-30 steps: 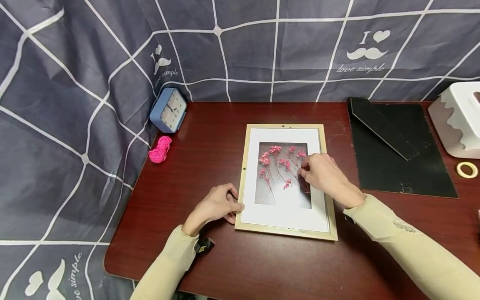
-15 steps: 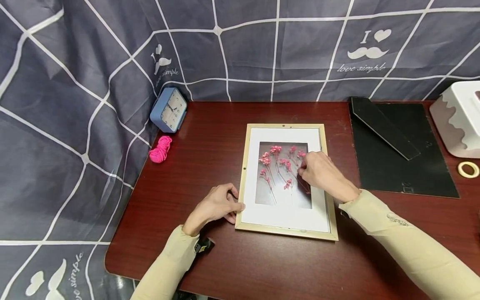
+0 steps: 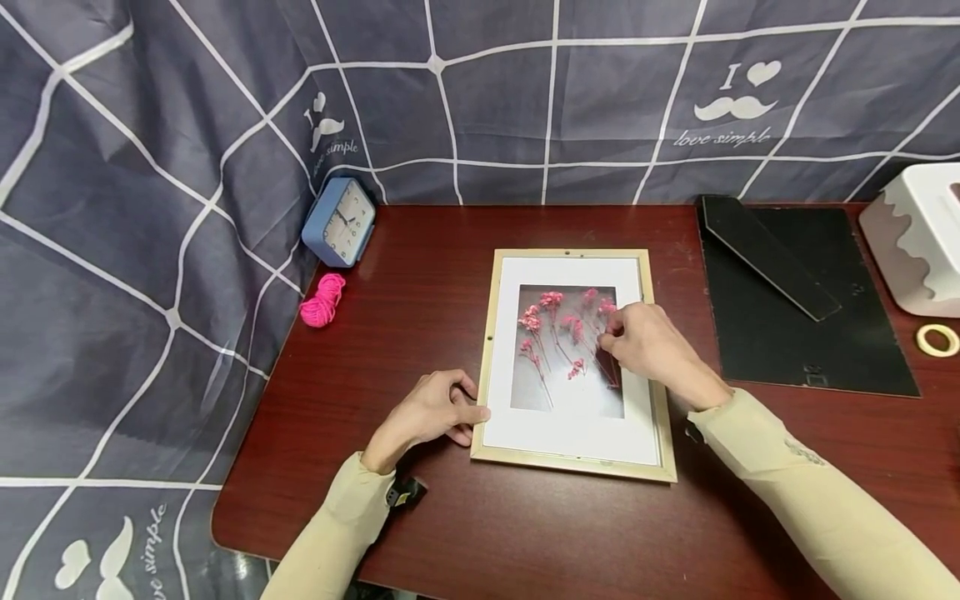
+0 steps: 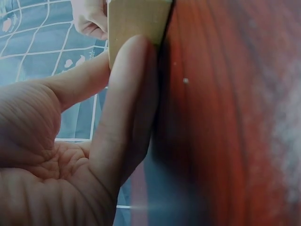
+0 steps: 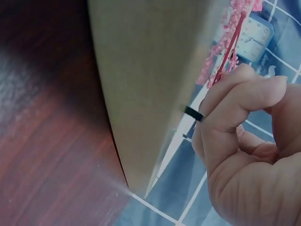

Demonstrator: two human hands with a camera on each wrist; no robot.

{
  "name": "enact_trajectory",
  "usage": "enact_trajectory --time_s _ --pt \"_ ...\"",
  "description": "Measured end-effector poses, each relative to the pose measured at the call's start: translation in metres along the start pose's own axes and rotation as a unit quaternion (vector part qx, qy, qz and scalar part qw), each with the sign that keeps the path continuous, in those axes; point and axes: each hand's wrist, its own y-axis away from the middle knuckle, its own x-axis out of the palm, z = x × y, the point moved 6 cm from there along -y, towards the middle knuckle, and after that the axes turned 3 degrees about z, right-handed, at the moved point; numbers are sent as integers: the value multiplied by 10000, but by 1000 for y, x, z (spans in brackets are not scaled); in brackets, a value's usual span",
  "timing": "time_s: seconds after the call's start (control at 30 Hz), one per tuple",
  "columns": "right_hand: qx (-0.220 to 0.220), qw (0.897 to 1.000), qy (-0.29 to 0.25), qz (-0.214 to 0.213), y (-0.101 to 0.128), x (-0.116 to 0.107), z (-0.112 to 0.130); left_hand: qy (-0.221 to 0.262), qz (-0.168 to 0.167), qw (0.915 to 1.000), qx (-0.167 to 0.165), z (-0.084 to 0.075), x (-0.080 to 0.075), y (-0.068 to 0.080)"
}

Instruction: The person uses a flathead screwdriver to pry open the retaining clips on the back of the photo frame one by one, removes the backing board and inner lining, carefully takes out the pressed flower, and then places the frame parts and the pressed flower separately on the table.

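A light wooden picture frame [image 3: 491, 333] with a white mat lies flat on the dark red table [image 3: 420, 275]. Dried pink flower sprigs [image 3: 551, 325] lie in its window. My right hand [image 3: 609, 333] hovers over the window's right side, its curled thumb and forefinger pinching one sprig's stem [image 5: 225, 42]. My left hand [image 3: 476, 402] rests on the table at the frame's lower left, thumb and forefinger pressed against the outer edge [image 4: 136, 23]. The left wrist view shows those fingers [image 4: 122, 94] lying straight along the wood.
A blue alarm clock [image 3: 339, 221] and a bundle of pink cord [image 3: 322, 302] sit at the back left. To the right lie the black backing board [image 3: 795, 317] with its stand, a white box [image 3: 918, 237] and a tape roll [image 3: 936, 339]. Grey checked cloth hangs behind.
My right hand has shifted slightly up and right over the window, taking the pinched sprig with it. The left hand and the frame have stayed put.
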Motion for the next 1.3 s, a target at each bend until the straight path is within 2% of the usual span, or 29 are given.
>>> enact_trajectory --time_s 0.33,0.63,0.97,1.13,1.3 --pt "-162 9990 -154 -384 22 -13 1 17 -4 10000 84 3 1 -1" --pt "-96 9972 -57 -737 51 -22 -13 45 -47 10000 50 4 0 -1" --pt "690 9961 -196 -512 93 -27 -51 126 77 9998 96 4 -1 -1" --pt "919 9933 -51 -704 119 -34 -74 156 98 9998 80 3 -1 -1" --pt "1107 9877 158 -1089 145 -43 -100 167 83 9998 68 2 -1 -2"
